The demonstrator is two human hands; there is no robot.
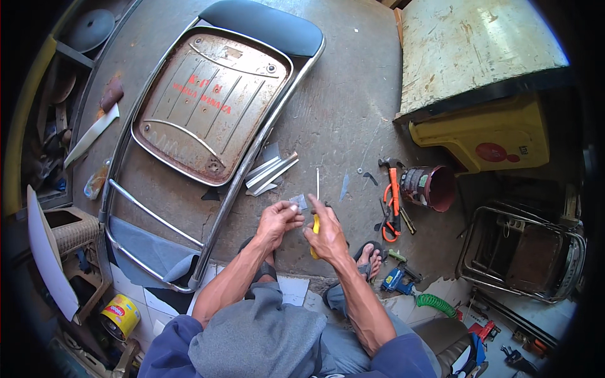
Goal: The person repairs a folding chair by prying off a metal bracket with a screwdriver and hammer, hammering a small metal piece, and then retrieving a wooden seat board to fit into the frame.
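Apparently, the attention is at a small clear plastic piece (299, 201), which is located just before the fingertips of the left hand (277, 222), above the floor (343, 142) and in front of the person's body. The left thumb and fingers are nearly closed together and seem to pinch its edge, perhaps because such a small thing needs only a light grip; its contents, if any, I cannot tell. Just beside, the right hand (328, 238) has its lower fingers curled around the yellow handle of a screwdriver (316, 224), with the thin shaft directed away from the body. Its index finger is extended toward the clear piece, so probably the tool is kept in the palm in order to leave this finger free. Farther to the left, a folding chair (208, 107) lies on the floor with its rusty seat underside facing up, a position which leaves this surface well exposed. Near its tube, some pale strips (271, 175) lie together. On the right side, a hammer (395, 195) and orange-handled pliers (389, 234) rest near a stained can (423, 189), likely for easy reach. Closer to the body, a blue air tool (398, 281) lies beside a green coiled hose (437, 304).
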